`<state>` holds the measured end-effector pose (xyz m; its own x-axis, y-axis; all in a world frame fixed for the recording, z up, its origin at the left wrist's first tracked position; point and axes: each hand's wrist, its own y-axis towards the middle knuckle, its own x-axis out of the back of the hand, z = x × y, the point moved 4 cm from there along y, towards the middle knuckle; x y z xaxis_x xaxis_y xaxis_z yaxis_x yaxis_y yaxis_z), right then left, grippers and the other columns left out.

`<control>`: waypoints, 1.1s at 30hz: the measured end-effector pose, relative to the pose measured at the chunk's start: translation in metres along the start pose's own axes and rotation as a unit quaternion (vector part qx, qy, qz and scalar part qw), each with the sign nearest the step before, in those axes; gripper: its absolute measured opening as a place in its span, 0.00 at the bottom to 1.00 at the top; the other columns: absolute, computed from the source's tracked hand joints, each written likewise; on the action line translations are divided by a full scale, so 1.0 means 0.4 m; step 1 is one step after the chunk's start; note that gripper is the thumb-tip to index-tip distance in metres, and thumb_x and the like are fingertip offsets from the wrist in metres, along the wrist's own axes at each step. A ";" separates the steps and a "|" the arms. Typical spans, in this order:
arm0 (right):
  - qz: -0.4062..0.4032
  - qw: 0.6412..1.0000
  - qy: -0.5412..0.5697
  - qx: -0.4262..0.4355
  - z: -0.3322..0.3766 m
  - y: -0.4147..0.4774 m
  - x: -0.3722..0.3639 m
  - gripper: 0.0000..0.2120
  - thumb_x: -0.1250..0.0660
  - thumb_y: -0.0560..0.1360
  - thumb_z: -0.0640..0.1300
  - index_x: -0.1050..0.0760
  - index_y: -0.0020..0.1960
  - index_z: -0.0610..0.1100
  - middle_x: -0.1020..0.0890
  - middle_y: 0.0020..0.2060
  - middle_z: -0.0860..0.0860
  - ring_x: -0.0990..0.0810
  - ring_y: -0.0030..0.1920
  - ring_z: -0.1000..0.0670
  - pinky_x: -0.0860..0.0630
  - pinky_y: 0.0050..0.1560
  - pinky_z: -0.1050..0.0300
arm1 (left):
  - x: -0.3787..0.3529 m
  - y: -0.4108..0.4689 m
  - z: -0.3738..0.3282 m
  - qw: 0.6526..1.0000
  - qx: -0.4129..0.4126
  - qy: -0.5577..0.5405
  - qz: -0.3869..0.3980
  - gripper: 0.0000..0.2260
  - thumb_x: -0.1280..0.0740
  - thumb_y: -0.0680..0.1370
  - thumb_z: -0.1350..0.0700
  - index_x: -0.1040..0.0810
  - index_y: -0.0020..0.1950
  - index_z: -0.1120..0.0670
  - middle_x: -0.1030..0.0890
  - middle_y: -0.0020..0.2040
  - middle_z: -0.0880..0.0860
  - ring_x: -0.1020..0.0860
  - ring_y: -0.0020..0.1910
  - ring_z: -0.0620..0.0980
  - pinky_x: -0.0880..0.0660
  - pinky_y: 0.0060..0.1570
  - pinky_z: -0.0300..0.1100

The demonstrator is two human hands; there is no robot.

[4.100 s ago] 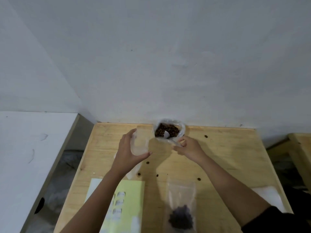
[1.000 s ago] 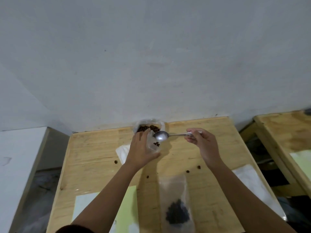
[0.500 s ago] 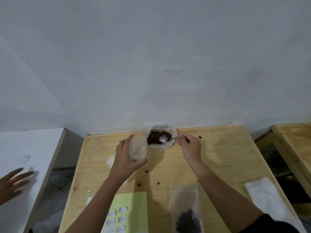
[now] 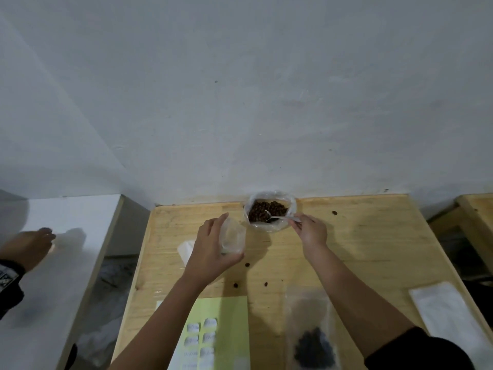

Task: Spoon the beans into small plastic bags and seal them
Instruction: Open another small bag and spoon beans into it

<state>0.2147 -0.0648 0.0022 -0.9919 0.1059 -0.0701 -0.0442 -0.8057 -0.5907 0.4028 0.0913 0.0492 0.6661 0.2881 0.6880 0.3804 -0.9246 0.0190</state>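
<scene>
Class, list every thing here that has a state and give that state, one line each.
Big bag: open, beans inside.
Spoon: in the big bag, pinched by right hand.
Small bag: open, gripped by left hand.
Filled bag: lying flat on table; seal unclear.
Loose beans: scattered on table.

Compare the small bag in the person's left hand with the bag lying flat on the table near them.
The held bag stands upright in the left hand; the flat bag lies untouched on the table. The held bag looks nearly empty; the flat bag holds a dark heap of beans. Both are clear plastic.
</scene>
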 end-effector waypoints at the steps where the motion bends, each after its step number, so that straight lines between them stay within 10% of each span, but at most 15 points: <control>1: -0.003 1.000 0.006 0.001 0.003 0.000 0.009 0.11 0.38 0.77 0.34 0.22 0.37 0.39 0.19 0.39 0.40 0.17 0.42 0.45 0.22 0.56 0.50 | -0.004 0.004 -0.001 1.000 0.000 0.007 -0.001 0.42 0.24 0.65 0.47 0.41 0.74 0.48 0.35 0.64 0.46 0.39 0.61 0.41 0.36 0.59 0.39; 11: 0.050 0.994 0.026 0.093 0.125 -0.088 0.128 0.08 0.37 0.76 0.33 0.21 0.40 0.36 0.19 0.38 0.41 0.18 0.38 0.44 0.19 0.39 0.64 | -0.087 0.053 -0.050 0.995 0.021 0.099 -0.005 0.40 0.25 0.66 0.47 0.39 0.73 0.53 0.32 0.63 0.54 0.33 0.62 0.54 0.34 0.62 0.45; 22: 0.102 0.957 -0.101 0.252 0.218 -0.161 0.189 0.10 0.37 0.78 0.37 0.19 0.43 0.42 0.17 0.36 0.44 0.16 0.38 0.47 0.19 0.43 0.62 | -0.149 0.059 -0.142 0.999 -0.032 0.033 0.015 0.40 0.24 0.66 0.47 0.39 0.73 0.51 0.33 0.66 0.52 0.35 0.64 0.51 0.35 0.62 0.42; 33: 0.097 0.985 -0.036 0.139 0.118 -0.110 0.080 0.09 0.40 0.79 0.36 0.23 0.52 0.34 0.18 0.44 0.42 0.18 0.47 0.46 0.20 0.44 0.66 | -0.015 -0.011 -0.079 0.996 0.011 -0.071 -0.047 0.41 0.23 0.66 0.47 0.41 0.74 0.48 0.36 0.63 0.44 0.38 0.64 0.40 0.37 0.58 0.37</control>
<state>0.1793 -0.0536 0.0637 -0.9903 -0.0994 -0.0967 0.1260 -0.9363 -0.3277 0.3771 0.0858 0.0680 0.7103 0.4069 0.5744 0.4581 -0.8867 0.0617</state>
